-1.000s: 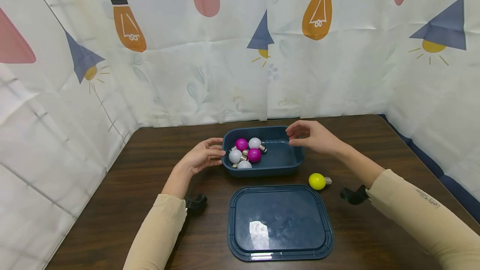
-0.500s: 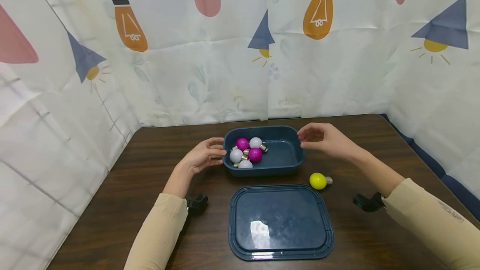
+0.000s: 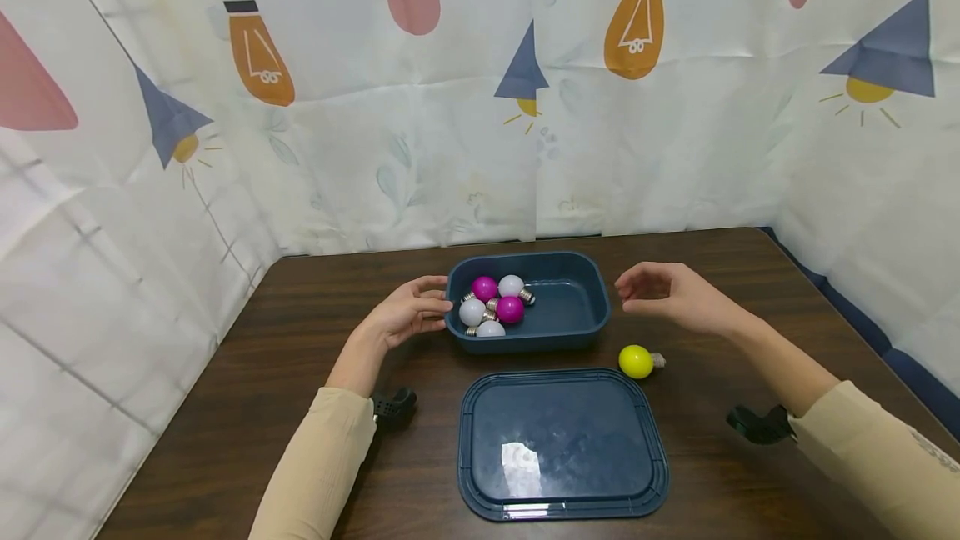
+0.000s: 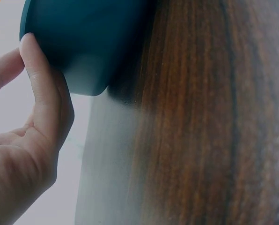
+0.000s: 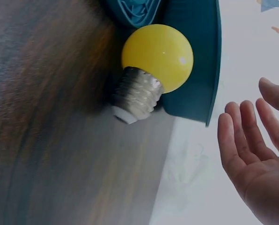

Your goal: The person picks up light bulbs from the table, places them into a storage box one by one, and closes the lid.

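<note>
Table (image 3: pixel 232 415): dark wood grain. Room: white curtain (image 3: pixel 465 157) behind, lamp prints. Blue box (image 3: pixel 532 344) on table, bulbs (image 3: pixel 510 309) in left half; left hand (image 3: pixel 405 309) touching end, fingers loosely extended, gripping nothing. Yellow bulb (image 3: pixel 636 362) beside lid (image 3: pixel 562 440). Right hand (image 3: pixel 671 298) apart, fingers loosely bent, holding nothing.

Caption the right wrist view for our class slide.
A round yellow bulb with a silver screw base lies near a dark teal plastic box, the open right hand apart from both.

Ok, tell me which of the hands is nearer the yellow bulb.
Right. The right hand hangs just past the yellow bulb; the left hand is across the tub, touching its left end.
</note>
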`<state>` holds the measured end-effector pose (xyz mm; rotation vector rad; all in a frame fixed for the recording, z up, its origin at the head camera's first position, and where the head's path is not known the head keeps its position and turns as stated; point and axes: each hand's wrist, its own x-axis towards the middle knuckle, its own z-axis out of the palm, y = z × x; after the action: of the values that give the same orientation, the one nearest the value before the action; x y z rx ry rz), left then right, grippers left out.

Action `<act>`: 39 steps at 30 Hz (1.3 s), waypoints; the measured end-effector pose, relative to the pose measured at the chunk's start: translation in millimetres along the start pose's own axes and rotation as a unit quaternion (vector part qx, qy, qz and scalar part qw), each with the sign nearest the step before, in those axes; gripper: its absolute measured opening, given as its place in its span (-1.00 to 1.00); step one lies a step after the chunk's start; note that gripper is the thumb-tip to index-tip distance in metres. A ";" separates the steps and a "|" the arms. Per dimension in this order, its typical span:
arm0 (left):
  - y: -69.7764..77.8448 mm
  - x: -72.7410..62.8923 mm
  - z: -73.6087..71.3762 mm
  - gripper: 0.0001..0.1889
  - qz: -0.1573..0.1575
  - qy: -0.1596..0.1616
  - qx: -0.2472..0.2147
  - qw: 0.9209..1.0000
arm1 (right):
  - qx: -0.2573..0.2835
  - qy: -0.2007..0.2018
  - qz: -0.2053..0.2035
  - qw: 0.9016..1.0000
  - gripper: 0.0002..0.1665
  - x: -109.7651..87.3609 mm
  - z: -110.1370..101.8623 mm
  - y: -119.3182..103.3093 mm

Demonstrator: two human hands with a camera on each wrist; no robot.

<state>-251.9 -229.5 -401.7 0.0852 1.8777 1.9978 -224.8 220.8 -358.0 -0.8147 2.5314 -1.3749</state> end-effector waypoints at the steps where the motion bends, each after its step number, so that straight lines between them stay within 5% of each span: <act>1: 0.1 -0.1 0.0 -0.36 0.000 0.000 -0.001 1.000 | 0.002 -0.001 -0.001 1.000 -0.70 -1.3 0.0 1.5; 39: 1.7 -1.3 -0.2 -0.35 -0.003 -0.004 -0.003 1.000 | 0.046 -0.129 0.039 0.990 -0.50 -32.3 4.3 43.9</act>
<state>-251.2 -230.1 -399.7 0.0863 1.8656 1.9965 -213.1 253.6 -400.1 -0.8104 2.2620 -1.2620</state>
